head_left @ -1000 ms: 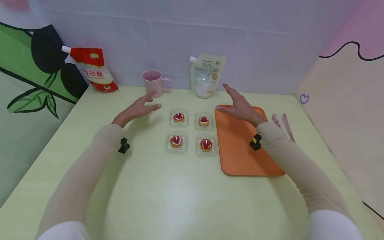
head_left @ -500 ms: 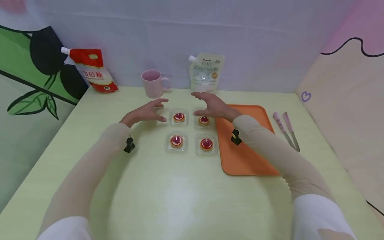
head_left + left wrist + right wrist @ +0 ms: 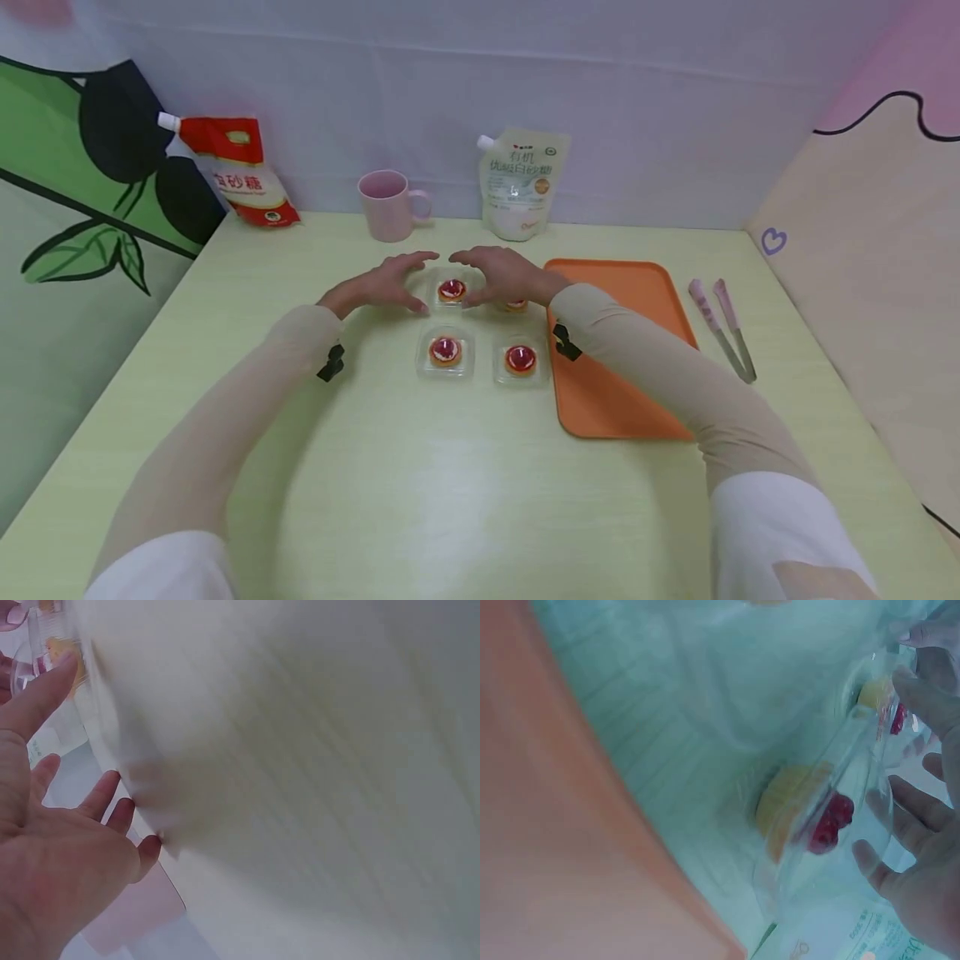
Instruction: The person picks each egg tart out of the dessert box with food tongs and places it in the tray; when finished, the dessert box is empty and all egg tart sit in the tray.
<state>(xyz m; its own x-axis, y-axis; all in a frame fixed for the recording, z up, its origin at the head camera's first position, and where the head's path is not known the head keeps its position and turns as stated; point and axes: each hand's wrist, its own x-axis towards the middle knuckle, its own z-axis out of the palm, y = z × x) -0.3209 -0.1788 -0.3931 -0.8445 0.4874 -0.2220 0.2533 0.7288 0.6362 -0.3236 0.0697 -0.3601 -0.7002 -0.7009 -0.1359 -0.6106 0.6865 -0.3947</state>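
Two hands flank the back left fruit tart, which sits in a clear plastic box with a red topping. From the left, my left hand has its fingers spread and slightly bent, thumb beside the box. My right hand reaches over the back right tart and partly hides it; its fingers are loosely bent at the right side of the back left box. Nearer me lie a front left tart and a front right tart, each boxed. The right wrist view shows a boxed tart below the hand.
An orange tray lies right of the tarts, under the right forearm. Two pink-handled utensils lie beyond it. Along the back stand a red sugar bag, a pink mug and a pale sugar pouch.
My right hand has moved left from above the tray to the back left tart. My left hand has moved right and slightly nearer me, away from the mug. The tarts stay in place.
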